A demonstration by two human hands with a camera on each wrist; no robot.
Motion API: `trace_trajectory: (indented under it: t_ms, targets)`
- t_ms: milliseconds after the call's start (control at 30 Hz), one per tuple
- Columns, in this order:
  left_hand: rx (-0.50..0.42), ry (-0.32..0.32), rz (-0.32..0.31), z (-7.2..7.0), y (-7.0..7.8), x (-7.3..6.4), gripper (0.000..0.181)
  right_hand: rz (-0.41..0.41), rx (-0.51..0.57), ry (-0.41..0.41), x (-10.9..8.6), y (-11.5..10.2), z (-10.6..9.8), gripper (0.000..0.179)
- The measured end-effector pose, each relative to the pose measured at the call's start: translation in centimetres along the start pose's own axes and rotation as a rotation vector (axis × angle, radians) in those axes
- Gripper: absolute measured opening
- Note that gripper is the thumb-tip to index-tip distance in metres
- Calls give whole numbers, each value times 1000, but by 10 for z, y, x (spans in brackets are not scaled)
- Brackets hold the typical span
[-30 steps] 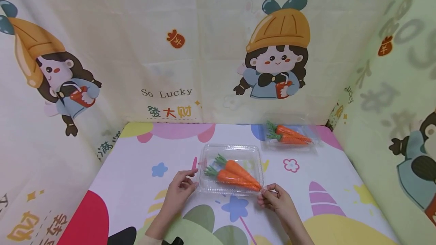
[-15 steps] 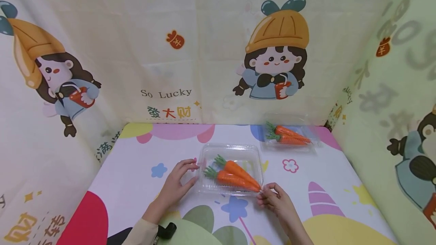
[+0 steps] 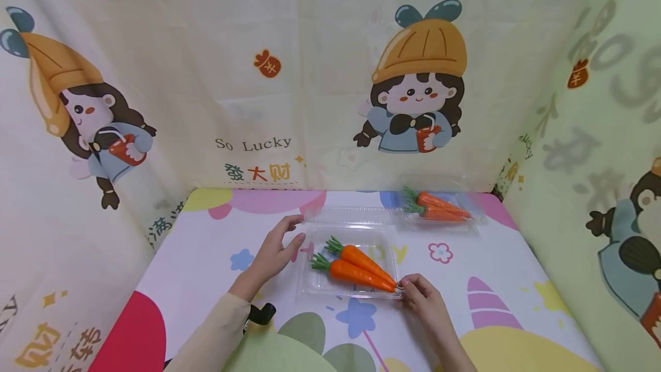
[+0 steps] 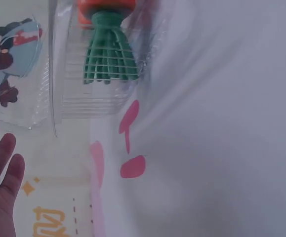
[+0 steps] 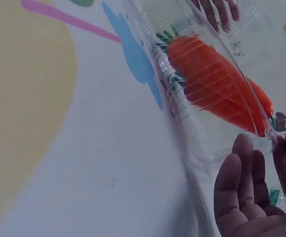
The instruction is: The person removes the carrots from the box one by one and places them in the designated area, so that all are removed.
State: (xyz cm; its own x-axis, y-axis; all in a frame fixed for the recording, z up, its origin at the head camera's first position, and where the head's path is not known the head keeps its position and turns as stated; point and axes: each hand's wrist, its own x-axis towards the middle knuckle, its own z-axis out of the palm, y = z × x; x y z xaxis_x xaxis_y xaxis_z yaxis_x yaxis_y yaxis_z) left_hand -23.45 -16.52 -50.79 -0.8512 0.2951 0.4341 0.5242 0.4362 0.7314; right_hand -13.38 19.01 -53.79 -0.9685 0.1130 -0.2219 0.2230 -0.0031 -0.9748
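A clear plastic clamshell box (image 3: 351, 295) lies on the table with two carrots, a front carrot (image 3: 353, 274) and a rear carrot (image 3: 368, 263), their green tops to the left. Its lid (image 3: 351, 216) is lifted away from the base and stands toward the back. At the left rear corner my left hand (image 3: 276, 250) is beside the lid; the left wrist view shows its fingers (image 4: 2, 158) extended near the lid's edge. My right hand (image 3: 424, 302) pinches the front right corner, close to the carrot tips, between thumb and index finger. The right wrist view shows its other fingers (image 5: 229, 182) loosely bent.
Another clear box (image 3: 480, 220) with two carrots stands at the back right, behind the nearer one. A patterned cloth (image 3: 206, 280) covers the table. Printed curtains (image 3: 330, 73) close off the back and both sides.
The lid has swung up and back from over the carrots. My left hand has moved up along the box's left side to its rear corner. My right hand stays at the front right corner.
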Motion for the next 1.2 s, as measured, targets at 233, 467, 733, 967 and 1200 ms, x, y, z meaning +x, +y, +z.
trace_trajectory:
  t_ms: [233,467,733,967,1200]
  targets:
    - [-72,11,-23,5,-6,23,64,-78,-97,-9,9,-7,-1,36]
    - [-212,8,-55,9,-17,40,65,-55,-100,-16,15,-12,1,42]
    - [-365,6,-283,13,-27,53,63,-22,-64,-14,22,-14,7,43]
    - [-385,-14,-344,19,-38,52,64,-14,-35,-12,21,-12,10,42]
    - [-306,-18,-378,25,-39,51,61,-15,-41,-10,21,-13,8,41]
